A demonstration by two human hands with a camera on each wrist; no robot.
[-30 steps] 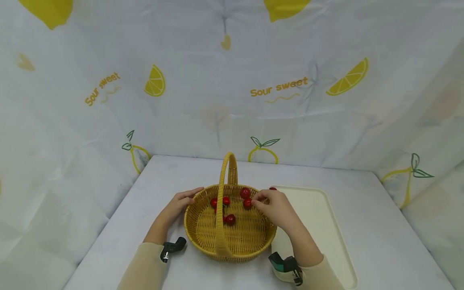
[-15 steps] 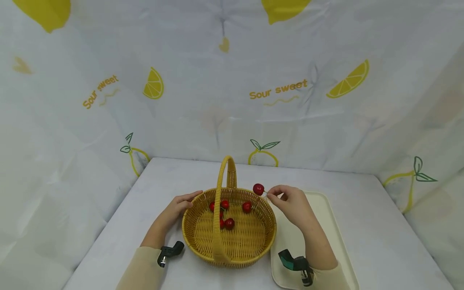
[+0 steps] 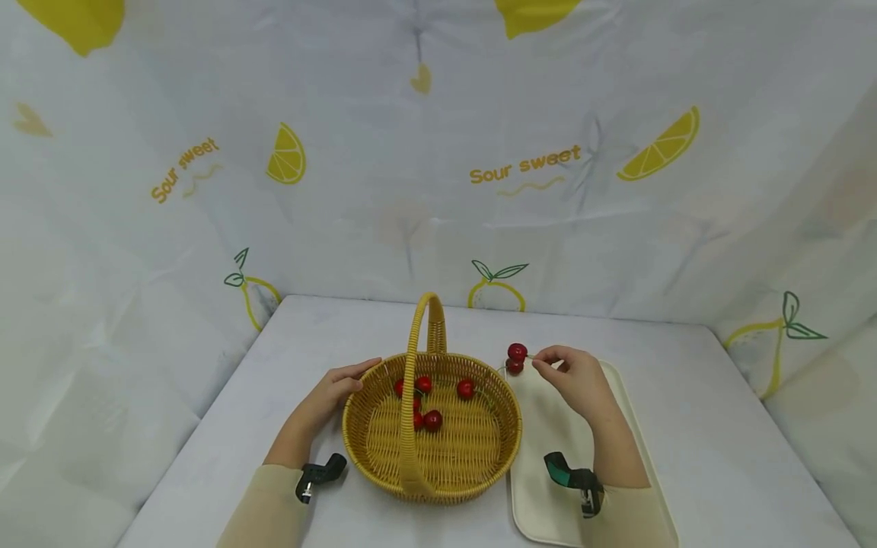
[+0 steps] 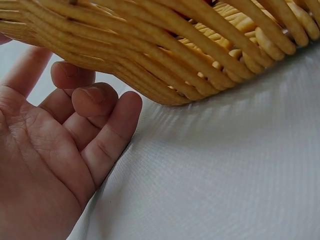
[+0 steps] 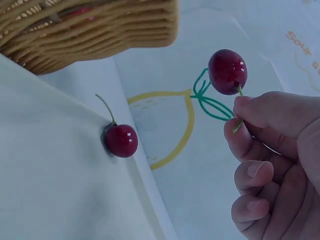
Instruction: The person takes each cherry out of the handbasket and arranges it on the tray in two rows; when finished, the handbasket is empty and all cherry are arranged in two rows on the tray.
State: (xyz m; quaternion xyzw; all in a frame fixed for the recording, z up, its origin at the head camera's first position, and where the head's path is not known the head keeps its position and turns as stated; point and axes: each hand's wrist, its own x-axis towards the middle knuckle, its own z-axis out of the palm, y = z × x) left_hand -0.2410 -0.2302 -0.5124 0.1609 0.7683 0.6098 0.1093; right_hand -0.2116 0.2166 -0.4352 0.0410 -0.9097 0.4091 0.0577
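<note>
Pinching a red cherry (image 5: pixel 227 71) by its stem (image 5: pixel 240 90), the right hand (image 5: pixel 285 160) has the fruit just left of its fingertips, near the tray's (image 3: pixel 551 434) far corner. Further left, the left hand (image 3: pixel 329 399) rests relaxed fingers against the basket (image 3: pixel 455 457). Half a second ago, the pinched cherry was beside the basket's rim.
</note>
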